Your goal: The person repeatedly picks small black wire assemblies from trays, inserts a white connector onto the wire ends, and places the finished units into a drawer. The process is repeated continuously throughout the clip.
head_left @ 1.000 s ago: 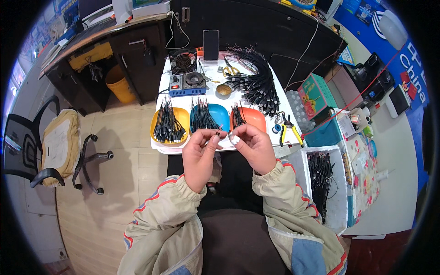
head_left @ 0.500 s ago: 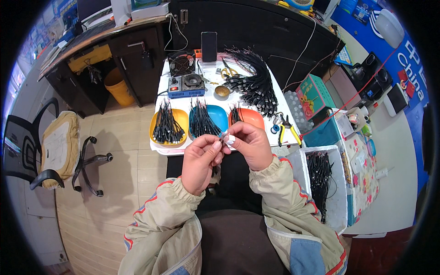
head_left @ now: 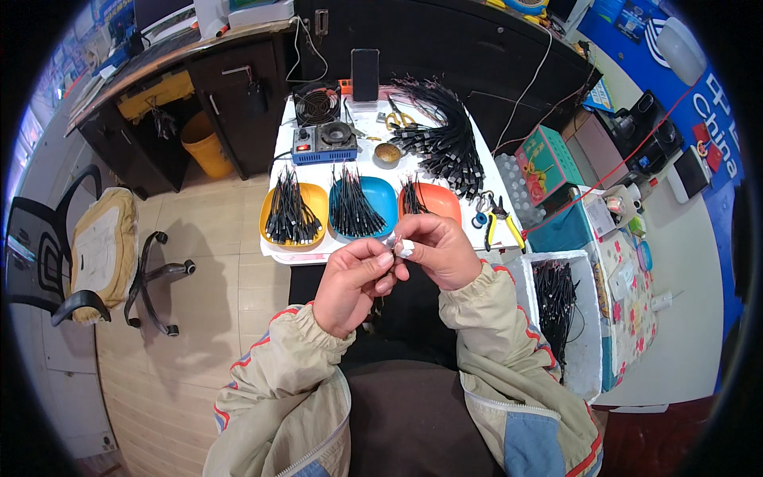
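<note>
Both hands meet just in front of the table's near edge, fingertips almost touching. My left hand [head_left: 351,285] is closed in a pinch of thumb and index finger; whatever it grips is too small and hidden to name. My right hand [head_left: 443,254] pinches a small white piece [head_left: 406,247], its kind unclear, between thumb and fingers. Beyond the hands stand three trays: a yellow tray [head_left: 265,225] and a blue tray [head_left: 387,191], both with bundles of short black cables, and an orange tray [head_left: 442,203] with fewer cables.
A blue soldering pot [head_left: 324,153], a small fan [head_left: 316,105], a phone [head_left: 365,75], a brass-coloured bowl [head_left: 387,154] and a large heap of black cables [head_left: 445,135] fill the table behind. Yellow-handled cutters [head_left: 502,225] lie right. A white foam box [head_left: 590,318] holds more cables.
My right hand has shifted slightly right and down with the white piece. My left hand stays nearly in place, its pinch a little lower and to the right.
</note>
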Tool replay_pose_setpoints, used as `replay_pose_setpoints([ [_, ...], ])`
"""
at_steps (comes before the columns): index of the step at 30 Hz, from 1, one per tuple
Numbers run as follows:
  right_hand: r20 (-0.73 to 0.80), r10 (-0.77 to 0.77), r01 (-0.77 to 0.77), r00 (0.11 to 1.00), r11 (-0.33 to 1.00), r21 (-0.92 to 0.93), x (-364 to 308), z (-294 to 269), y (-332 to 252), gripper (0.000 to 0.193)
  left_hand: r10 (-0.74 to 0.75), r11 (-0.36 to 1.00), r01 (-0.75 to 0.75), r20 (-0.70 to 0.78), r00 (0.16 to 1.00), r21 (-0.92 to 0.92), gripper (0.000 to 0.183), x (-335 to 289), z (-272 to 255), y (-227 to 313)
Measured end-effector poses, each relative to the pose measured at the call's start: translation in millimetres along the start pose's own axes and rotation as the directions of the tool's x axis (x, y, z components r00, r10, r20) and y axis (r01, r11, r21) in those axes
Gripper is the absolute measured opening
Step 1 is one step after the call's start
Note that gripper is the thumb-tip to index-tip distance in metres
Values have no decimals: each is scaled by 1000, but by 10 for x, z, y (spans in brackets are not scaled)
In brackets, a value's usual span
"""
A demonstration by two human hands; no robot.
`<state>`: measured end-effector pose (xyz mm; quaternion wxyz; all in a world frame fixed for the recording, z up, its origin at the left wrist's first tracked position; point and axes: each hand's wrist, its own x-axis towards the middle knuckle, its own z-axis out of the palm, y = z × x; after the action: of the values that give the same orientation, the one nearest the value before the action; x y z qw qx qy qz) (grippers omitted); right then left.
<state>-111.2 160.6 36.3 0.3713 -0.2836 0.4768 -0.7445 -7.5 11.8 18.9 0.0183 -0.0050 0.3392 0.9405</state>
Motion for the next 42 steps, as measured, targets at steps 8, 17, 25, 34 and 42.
replay_pose_setpoints([
  [8,-10,7,-5,1000,972,235,-15,-11,121,11,150,987,-149,-11,989,58,4,9,-11,-94],
  [17,-67,22,2,997,944,329,-23,-16,238,12,215,976,-212,-60,975,59,4,57,-88,-227],
  [25,-13,107,-90,994,891,446,35,-207,433,25,304,779,-240,-15,952,579,15,111,-223,-293],
  [34,-264,1,-63,964,972,-226,246,-1010,564,26,276,834,-177,-117,954,523,17,242,-311,-364],
  [42,-464,-269,-422,844,202,-884,761,-1782,798,14,239,908,-145,-203,949,393,15,314,-351,-372],
])
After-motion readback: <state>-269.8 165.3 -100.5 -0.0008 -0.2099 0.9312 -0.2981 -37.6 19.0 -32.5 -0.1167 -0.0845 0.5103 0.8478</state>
